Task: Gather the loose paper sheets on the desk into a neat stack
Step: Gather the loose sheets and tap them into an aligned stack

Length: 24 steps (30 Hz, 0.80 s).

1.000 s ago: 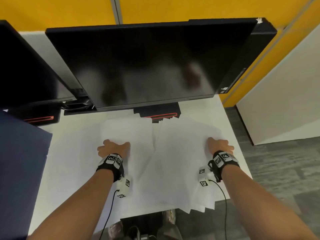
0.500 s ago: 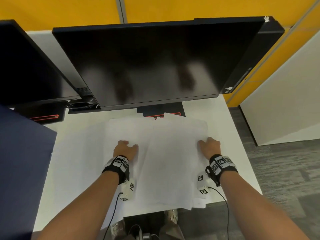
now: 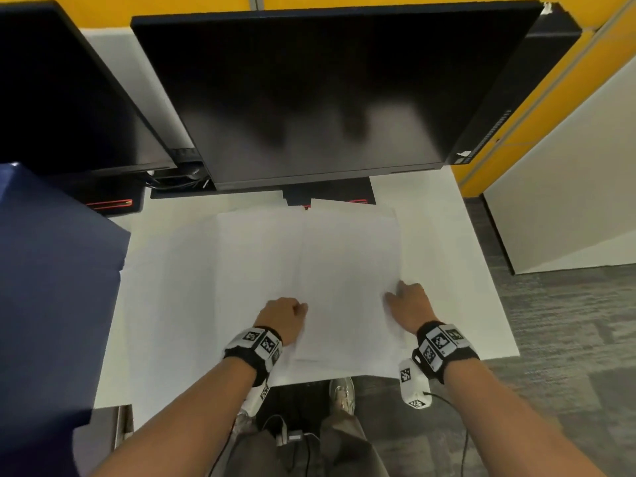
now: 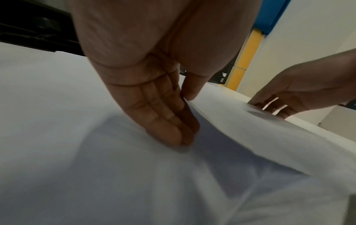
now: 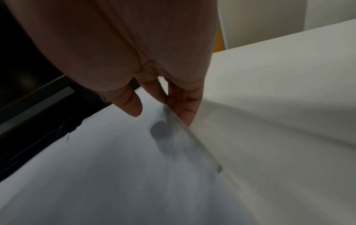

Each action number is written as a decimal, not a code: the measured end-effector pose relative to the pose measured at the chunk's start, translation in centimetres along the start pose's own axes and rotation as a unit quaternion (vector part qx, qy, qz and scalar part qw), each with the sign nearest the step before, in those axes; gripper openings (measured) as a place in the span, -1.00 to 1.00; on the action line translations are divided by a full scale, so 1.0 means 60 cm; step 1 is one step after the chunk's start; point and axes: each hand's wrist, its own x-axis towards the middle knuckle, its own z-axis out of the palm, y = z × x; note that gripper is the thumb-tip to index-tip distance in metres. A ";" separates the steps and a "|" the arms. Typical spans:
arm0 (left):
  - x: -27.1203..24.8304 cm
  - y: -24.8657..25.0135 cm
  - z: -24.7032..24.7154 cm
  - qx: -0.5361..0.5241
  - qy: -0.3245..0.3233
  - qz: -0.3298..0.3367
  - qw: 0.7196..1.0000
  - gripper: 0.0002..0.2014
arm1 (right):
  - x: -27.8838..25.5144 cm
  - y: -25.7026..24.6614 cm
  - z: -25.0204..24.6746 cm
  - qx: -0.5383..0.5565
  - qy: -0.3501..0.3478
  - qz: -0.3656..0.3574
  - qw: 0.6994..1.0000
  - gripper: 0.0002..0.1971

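Observation:
Several white paper sheets (image 3: pixel 347 263) lie overlapped on the white desk (image 3: pixel 464 270), and more sheets (image 3: pixel 192 280) spread out to the left. My left hand (image 3: pixel 303 309) is at the pile's left edge. In the left wrist view its fingers (image 4: pixel 173 129) reach under the raised sheet edge (image 4: pixel 250 129) and the thumb sits on top. My right hand (image 3: pixel 392 297) holds the pile's right edge. In the right wrist view its fingers (image 5: pixel 183 109) go under the sheet (image 5: pixel 115 167), showing as a shadow through it, with the thumb above.
A large dark monitor (image 3: pixel 327 91) hangs over the back of the desk on a black stand base (image 3: pixel 330 194). A second monitor (image 3: pixel 69 98) stands at the left. A dark blue panel (image 3: pixel 51 287) borders the desk's left side. Grey carpet (image 3: pixel 568 339) lies to the right.
Both hands have drawn closer together and nearer to me. The sheets have slid inward into a narrower, more overlapped pile.

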 end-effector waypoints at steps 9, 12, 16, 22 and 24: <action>-0.054 -0.012 0.035 -0.024 0.050 0.028 0.998 -0.91 | -0.057 0.043 0.046 -0.035 0.021 -0.044 0.998 -0.73; -0.034 -0.033 0.015 -0.033 0.096 -0.020 0.995 -0.81 | -0.045 0.045 0.046 -0.034 0.035 -0.021 0.999 -0.65; 0.032 -0.106 -0.086 -0.055 0.254 -0.227 0.939 -0.34 | -0.002 0.024 -0.004 0.051 0.083 0.058 0.994 -0.32; 0.093 -0.100 -0.150 -0.230 0.177 -0.266 0.919 -0.13 | 0.068 -0.063 -0.046 0.140 0.098 0.060 0.983 -0.32; 0.108 -0.095 -0.154 -0.251 0.149 -0.247 0.924 -0.18 | 0.074 -0.098 -0.042 0.155 0.090 0.040 0.983 -0.39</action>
